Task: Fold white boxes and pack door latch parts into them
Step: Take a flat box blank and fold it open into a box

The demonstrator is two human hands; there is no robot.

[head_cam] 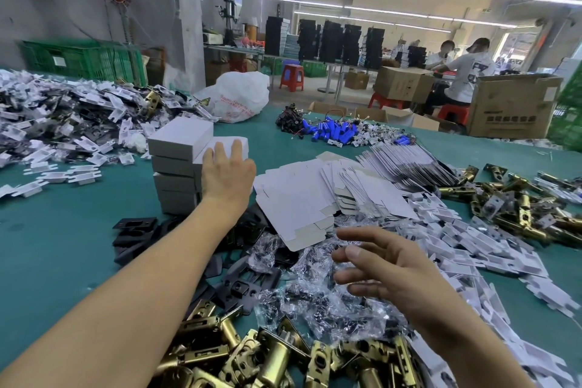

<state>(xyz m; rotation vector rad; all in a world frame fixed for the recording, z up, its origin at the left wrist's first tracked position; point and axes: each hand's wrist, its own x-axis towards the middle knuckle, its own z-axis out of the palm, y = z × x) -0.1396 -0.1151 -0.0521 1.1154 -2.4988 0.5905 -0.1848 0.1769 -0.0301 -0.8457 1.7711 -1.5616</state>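
Left hand (228, 173), fingers flat on top box (227, 139) of stack (176, 167); right hand (387, 271), fingers spread and empty, is nearer the flat boxes (293, 198) just ahead.

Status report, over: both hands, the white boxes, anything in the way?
Left hand flat on a folded white box at the box stack. Right hand open, empty, over clear bags. Flat box blanks lie between; nothing blocks them.

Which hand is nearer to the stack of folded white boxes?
Left. The left hand touches the stack of folded white boxes; the right hand hovers apart, over clear bags.
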